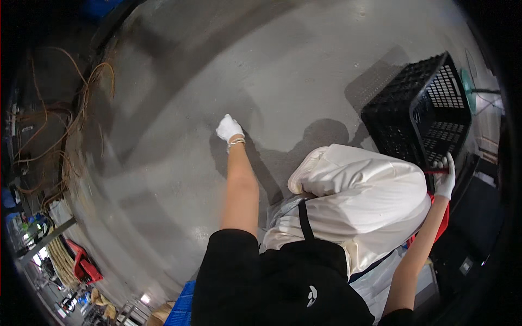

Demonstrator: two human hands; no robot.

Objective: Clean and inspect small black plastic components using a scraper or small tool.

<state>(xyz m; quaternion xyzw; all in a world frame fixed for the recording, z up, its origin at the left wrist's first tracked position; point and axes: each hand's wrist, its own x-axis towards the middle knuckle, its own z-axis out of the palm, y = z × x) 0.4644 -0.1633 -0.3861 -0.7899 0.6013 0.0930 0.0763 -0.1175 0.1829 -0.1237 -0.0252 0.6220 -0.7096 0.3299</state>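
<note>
My left hand (229, 128), in a white glove, reaches out over the grey floor with its fingers curled into a fist. Whatever may be inside that fist is hidden. A bracelet circles the wrist just behind the glove. Off to the right, my right hand (446, 178), gloved in white too, is beside the lower corner of a black plastic crate (399, 106). Across its fingers runs a thin dark red bar (435, 172), which the hand appears to grip. The crate is tilted in view, its mesh-walled opening facing right, and I see no contents in it.
My bent legs in white trousers (359, 179) lie between the hands. A red bin-like object (443, 221) shows under my right forearm. Tangled orange cables (81, 103) run along the left side. A red object (82, 263) and a blue crate (182, 305) are lower left.
</note>
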